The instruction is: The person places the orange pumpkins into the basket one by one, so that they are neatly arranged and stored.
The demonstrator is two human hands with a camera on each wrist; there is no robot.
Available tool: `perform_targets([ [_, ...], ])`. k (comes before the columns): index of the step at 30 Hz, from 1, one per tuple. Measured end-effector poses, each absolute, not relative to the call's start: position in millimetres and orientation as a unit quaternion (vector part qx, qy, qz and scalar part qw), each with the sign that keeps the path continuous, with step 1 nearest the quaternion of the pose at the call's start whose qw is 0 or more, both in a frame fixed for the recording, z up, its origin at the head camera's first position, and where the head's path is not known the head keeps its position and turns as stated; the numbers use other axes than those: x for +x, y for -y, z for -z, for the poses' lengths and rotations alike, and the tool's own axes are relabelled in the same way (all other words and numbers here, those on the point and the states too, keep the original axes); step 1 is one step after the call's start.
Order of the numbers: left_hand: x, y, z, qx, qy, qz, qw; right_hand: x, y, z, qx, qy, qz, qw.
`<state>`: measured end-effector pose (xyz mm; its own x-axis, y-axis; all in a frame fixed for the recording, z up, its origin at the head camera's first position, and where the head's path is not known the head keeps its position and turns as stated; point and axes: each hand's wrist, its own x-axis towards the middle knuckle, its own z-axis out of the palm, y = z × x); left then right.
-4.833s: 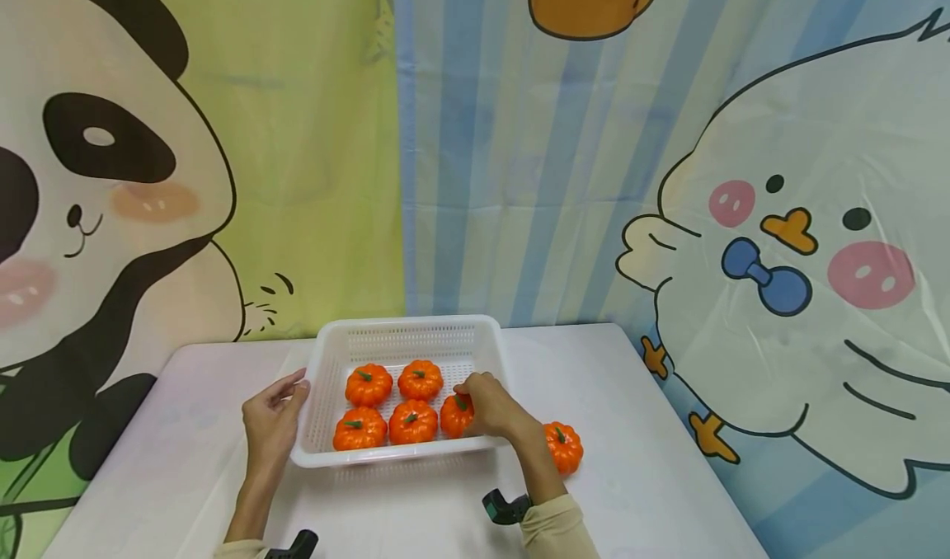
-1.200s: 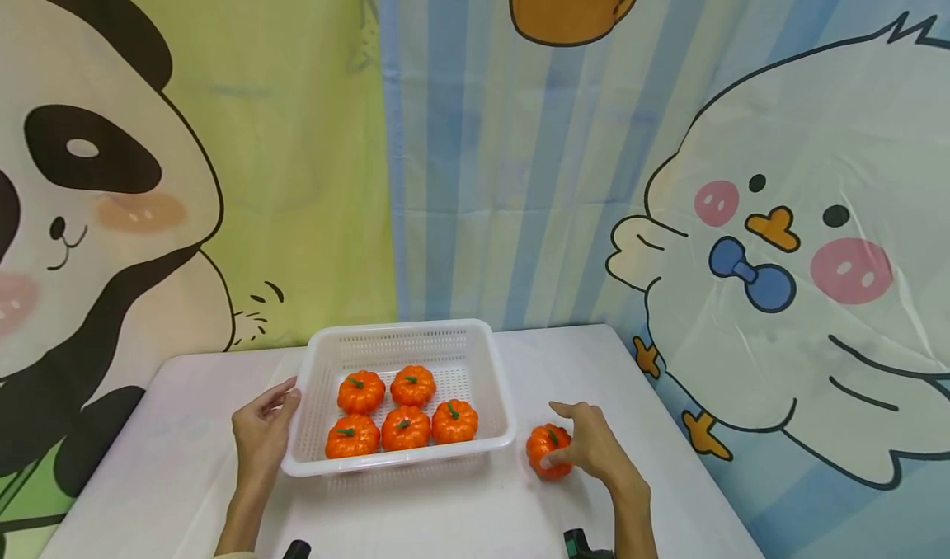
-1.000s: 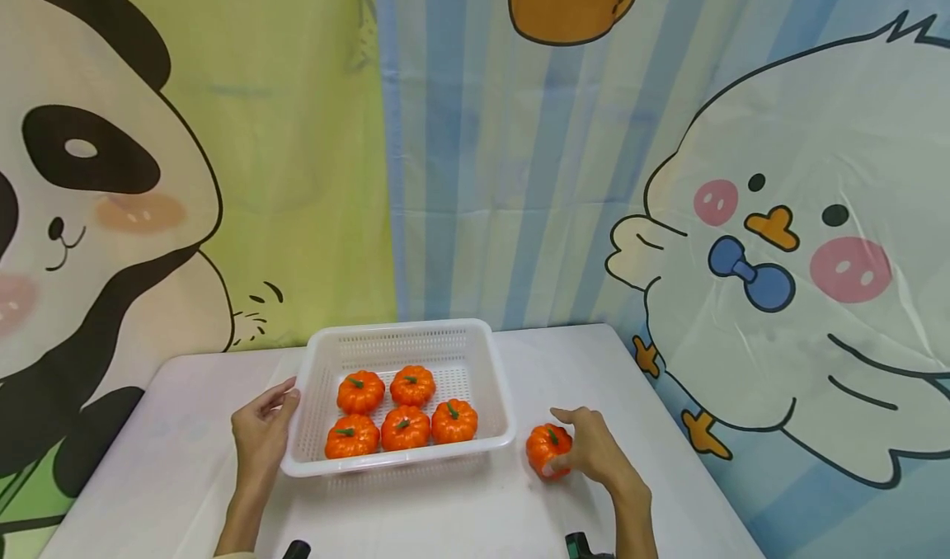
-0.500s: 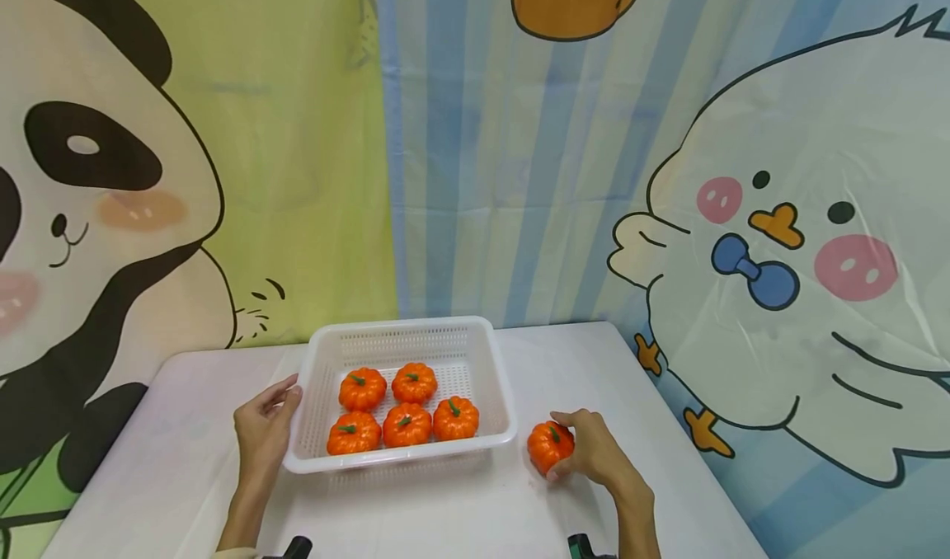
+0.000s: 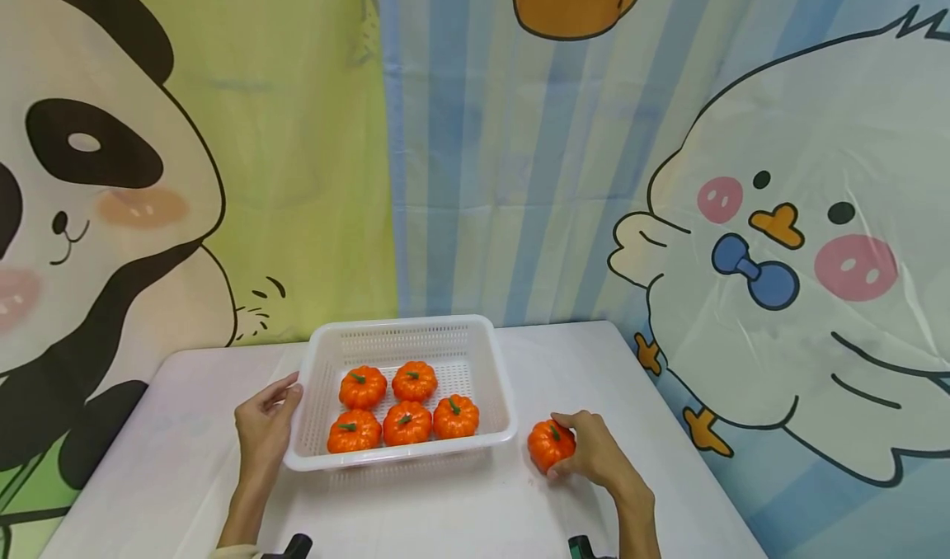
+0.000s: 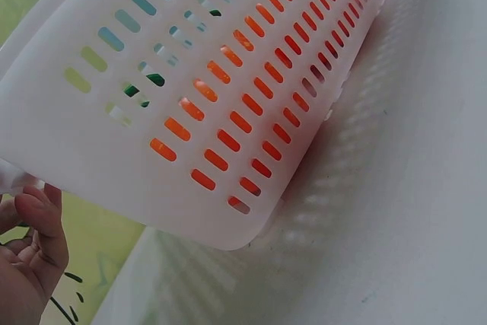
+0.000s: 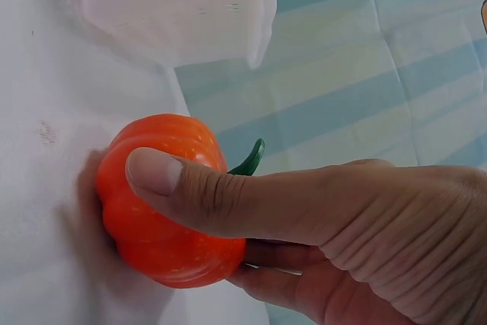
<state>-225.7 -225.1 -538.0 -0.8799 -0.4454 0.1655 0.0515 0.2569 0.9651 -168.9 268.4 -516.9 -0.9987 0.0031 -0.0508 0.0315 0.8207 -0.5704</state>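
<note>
My right hand [image 5: 599, 453] grips a small orange toy pumpkin [image 5: 549, 446] with a green stem, to the right of the basket. In the right wrist view the thumb lies across the near side of this pumpkin [image 7: 171, 253], with fingers behind it. My left hand [image 5: 263, 425] holds the left rim of a white plastic basket [image 5: 401, 455]. Seen from the left wrist, its fingertips [image 6: 38, 207] curl at the edge of the slotted basket wall [image 6: 91, 154]. Several matching pumpkins [image 5: 406, 423] sit inside the basket in two rows, two behind and three in front.
A white-covered table [image 5: 416, 518] carries the basket near its back edge. Behind stand a green curtain with a panda [image 5: 111, 171] and a striped blue curtain with a white bird [image 5: 801, 336].
Earlier my right hand was in the basket at the front right pumpkin. It has released that one, moved right and closed its fingers on the pumpkin outside. The left hand stays at the rim.
</note>
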Motion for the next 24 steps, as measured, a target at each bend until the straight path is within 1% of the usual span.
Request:
perform_targets([
  [5,-226.2,225.6,538.2,0.128,0.766,0.594,0.210,-169.1,-268.7,514.7,0.012,-0.953,0.303,0.022],
  [11,-225.9,225.3,537.3,0.124,0.767,0.591,0.215,-171.1,-269.1,511.3,0.006,-0.954,0.299,0.006],
  [24,-225.9,224.0,536.3,0.128,0.770,0.588,0.212,-176.3,-269.9,504.7,-0.028,-0.951,0.306,-0.018],
])
